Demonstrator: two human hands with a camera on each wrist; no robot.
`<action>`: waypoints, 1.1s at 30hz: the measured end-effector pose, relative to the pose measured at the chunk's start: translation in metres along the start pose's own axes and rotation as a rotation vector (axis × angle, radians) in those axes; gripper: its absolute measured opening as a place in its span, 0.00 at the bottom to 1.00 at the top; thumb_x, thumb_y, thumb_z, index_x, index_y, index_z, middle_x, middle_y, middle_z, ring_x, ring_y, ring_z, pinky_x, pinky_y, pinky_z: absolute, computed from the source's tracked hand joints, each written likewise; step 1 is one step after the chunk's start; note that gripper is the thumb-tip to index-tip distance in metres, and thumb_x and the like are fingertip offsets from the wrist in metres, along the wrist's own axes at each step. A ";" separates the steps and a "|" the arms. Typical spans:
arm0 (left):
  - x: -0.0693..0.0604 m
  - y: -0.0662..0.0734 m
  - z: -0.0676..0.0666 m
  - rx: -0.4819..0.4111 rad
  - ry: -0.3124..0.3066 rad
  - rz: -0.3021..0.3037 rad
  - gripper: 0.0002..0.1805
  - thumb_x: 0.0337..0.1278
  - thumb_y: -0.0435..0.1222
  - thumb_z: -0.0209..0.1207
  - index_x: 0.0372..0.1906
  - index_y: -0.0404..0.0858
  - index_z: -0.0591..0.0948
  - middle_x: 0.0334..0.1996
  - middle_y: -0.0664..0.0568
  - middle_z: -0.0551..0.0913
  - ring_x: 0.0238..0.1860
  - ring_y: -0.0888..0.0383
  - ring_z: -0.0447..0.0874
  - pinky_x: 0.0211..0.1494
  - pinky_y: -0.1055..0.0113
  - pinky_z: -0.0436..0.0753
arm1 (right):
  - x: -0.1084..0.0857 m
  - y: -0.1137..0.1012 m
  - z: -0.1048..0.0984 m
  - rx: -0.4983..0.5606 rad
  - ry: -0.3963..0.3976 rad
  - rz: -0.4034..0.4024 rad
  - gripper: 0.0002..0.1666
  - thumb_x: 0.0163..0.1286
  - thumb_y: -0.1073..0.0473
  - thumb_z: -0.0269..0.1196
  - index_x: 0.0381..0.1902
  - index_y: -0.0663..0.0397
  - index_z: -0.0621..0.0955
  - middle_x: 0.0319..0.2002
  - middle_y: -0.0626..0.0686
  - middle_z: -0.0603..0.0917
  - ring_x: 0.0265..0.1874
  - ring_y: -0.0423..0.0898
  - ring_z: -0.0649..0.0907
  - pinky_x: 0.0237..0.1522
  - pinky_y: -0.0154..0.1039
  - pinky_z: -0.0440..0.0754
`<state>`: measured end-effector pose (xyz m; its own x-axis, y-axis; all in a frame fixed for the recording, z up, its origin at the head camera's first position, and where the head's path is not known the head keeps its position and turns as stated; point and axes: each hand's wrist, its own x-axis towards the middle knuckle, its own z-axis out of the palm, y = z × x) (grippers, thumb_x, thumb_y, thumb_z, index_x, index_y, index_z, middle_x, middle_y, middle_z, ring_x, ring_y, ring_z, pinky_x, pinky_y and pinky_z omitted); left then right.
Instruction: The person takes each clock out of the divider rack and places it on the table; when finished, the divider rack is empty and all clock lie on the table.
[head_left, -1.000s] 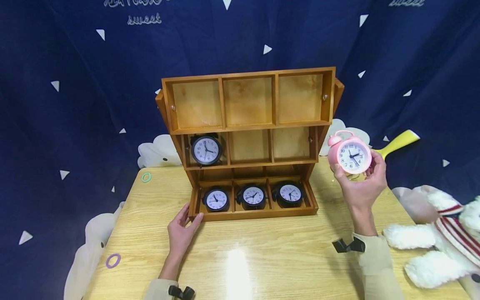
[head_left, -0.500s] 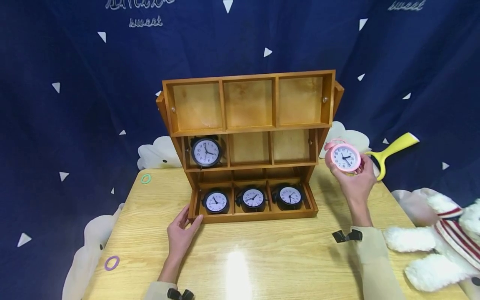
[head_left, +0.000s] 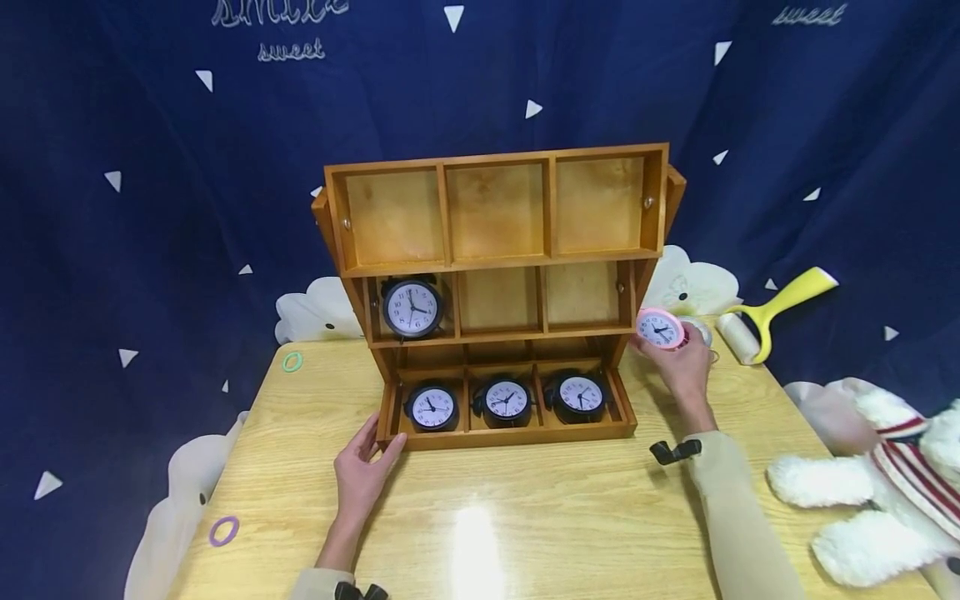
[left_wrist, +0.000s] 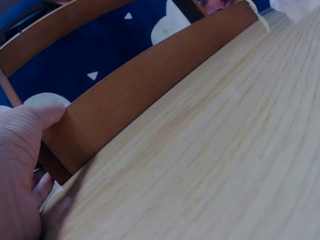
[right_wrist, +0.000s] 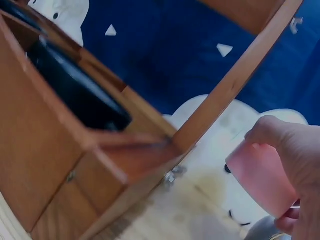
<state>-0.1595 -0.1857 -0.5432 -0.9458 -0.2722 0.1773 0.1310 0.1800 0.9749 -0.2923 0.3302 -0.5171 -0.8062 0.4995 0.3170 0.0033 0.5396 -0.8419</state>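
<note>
Where the right fingers (right_wrist: 286,224) curl, the pink clock (head_left: 660,328) is held within.

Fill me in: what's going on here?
A person's right hand holds a pink clock outside the shelf, at its right side. The left hand grips the shelf's front left corner. Four black clocks are in it: three in the bottom row, one in the middle row's left slot.

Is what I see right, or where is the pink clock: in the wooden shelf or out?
Out: the right hand holds the pink clock beside the wooden shelf, outside its compartments.
</note>
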 end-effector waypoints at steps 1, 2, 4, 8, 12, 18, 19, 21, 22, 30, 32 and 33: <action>0.000 -0.001 0.000 -0.003 0.003 -0.001 0.35 0.57 0.30 0.75 0.69 0.26 0.76 0.65 0.34 0.79 0.67 0.43 0.78 0.63 0.74 0.79 | 0.001 0.003 0.002 -0.008 -0.014 -0.007 0.49 0.52 0.47 0.83 0.65 0.66 0.77 0.52 0.68 0.84 0.50 0.60 0.78 0.51 0.48 0.74; 0.000 -0.002 0.000 -0.005 0.005 0.001 0.35 0.57 0.30 0.75 0.68 0.26 0.76 0.65 0.34 0.80 0.67 0.43 0.78 0.63 0.75 0.79 | 0.001 0.006 0.005 -0.014 -0.026 -0.011 0.48 0.52 0.48 0.83 0.65 0.67 0.77 0.51 0.69 0.84 0.49 0.60 0.78 0.50 0.48 0.73; 0.001 -0.007 0.000 -0.009 0.010 0.002 0.35 0.56 0.30 0.75 0.69 0.26 0.76 0.65 0.33 0.79 0.67 0.42 0.78 0.63 0.77 0.78 | 0.002 0.010 0.008 -0.013 -0.053 -0.005 0.47 0.54 0.49 0.82 0.65 0.68 0.77 0.51 0.70 0.84 0.48 0.60 0.79 0.49 0.47 0.76; 0.004 -0.024 0.002 0.004 0.018 -0.002 0.35 0.57 0.30 0.75 0.70 0.28 0.76 0.66 0.34 0.79 0.68 0.43 0.78 0.60 0.82 0.78 | 0.004 0.016 0.014 0.029 -0.114 0.037 0.46 0.57 0.54 0.80 0.68 0.68 0.74 0.53 0.70 0.83 0.51 0.60 0.80 0.53 0.46 0.78; 0.006 -0.029 0.003 0.021 0.024 -0.009 0.35 0.57 0.31 0.75 0.70 0.30 0.76 0.66 0.36 0.80 0.68 0.45 0.78 0.58 0.85 0.77 | 0.006 0.020 0.021 0.036 -0.138 0.032 0.42 0.57 0.59 0.79 0.66 0.69 0.76 0.52 0.70 0.84 0.49 0.61 0.82 0.51 0.45 0.80; 0.003 -0.016 0.002 -0.013 0.012 0.009 0.36 0.56 0.29 0.75 0.69 0.25 0.76 0.65 0.33 0.79 0.67 0.41 0.78 0.59 0.80 0.80 | 0.006 0.026 0.032 0.012 -0.134 0.021 0.36 0.54 0.63 0.79 0.59 0.69 0.78 0.48 0.70 0.85 0.46 0.61 0.82 0.48 0.45 0.79; 0.003 -0.017 0.002 -0.014 0.012 0.010 0.36 0.56 0.29 0.75 0.69 0.25 0.76 0.65 0.33 0.79 0.67 0.42 0.78 0.59 0.80 0.80 | 0.006 0.027 0.033 0.008 -0.133 0.024 0.36 0.55 0.62 0.79 0.59 0.68 0.78 0.48 0.70 0.85 0.46 0.61 0.82 0.48 0.46 0.79; 0.005 -0.023 0.002 -0.009 0.015 0.009 0.36 0.56 0.30 0.75 0.69 0.27 0.76 0.65 0.34 0.79 0.67 0.43 0.78 0.59 0.81 0.79 | 0.007 0.029 0.035 -0.003 -0.134 0.022 0.36 0.56 0.61 0.79 0.59 0.68 0.77 0.49 0.70 0.84 0.47 0.61 0.82 0.50 0.49 0.80; 0.006 -0.027 0.002 -0.005 0.016 0.008 0.36 0.57 0.30 0.75 0.70 0.28 0.76 0.66 0.35 0.79 0.67 0.44 0.78 0.59 0.82 0.78 | 0.007 0.029 0.036 -0.018 -0.128 0.016 0.37 0.56 0.60 0.79 0.60 0.68 0.77 0.49 0.70 0.84 0.47 0.62 0.82 0.50 0.50 0.80; 0.009 -0.042 0.001 -0.008 0.023 0.034 0.36 0.56 0.33 0.76 0.69 0.31 0.78 0.65 0.38 0.80 0.67 0.47 0.79 0.58 0.83 0.78 | 0.012 0.032 0.041 -0.042 -0.125 -0.007 0.38 0.55 0.59 0.79 0.60 0.70 0.79 0.49 0.72 0.84 0.50 0.68 0.79 0.58 0.57 0.68; 0.009 -0.041 0.001 -0.007 0.021 0.035 0.36 0.56 0.33 0.76 0.69 0.31 0.77 0.65 0.38 0.80 0.67 0.47 0.79 0.58 0.83 0.78 | 0.013 0.032 0.041 -0.054 -0.130 0.002 0.38 0.56 0.58 0.79 0.61 0.70 0.78 0.50 0.72 0.84 0.51 0.68 0.77 0.59 0.59 0.66; 0.009 -0.041 0.001 -0.005 0.021 0.034 0.36 0.56 0.33 0.76 0.70 0.31 0.77 0.65 0.38 0.80 0.67 0.47 0.79 0.58 0.83 0.78 | 0.013 0.033 0.041 -0.062 -0.134 0.006 0.39 0.56 0.58 0.79 0.62 0.70 0.78 0.50 0.72 0.83 0.51 0.68 0.77 0.59 0.59 0.67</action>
<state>-0.1734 -0.1949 -0.5816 -0.9343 -0.2860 0.2128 0.1642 0.1847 0.9690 -0.3274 0.3265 -0.5584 -0.8776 0.4102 0.2480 0.0413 0.5800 -0.8135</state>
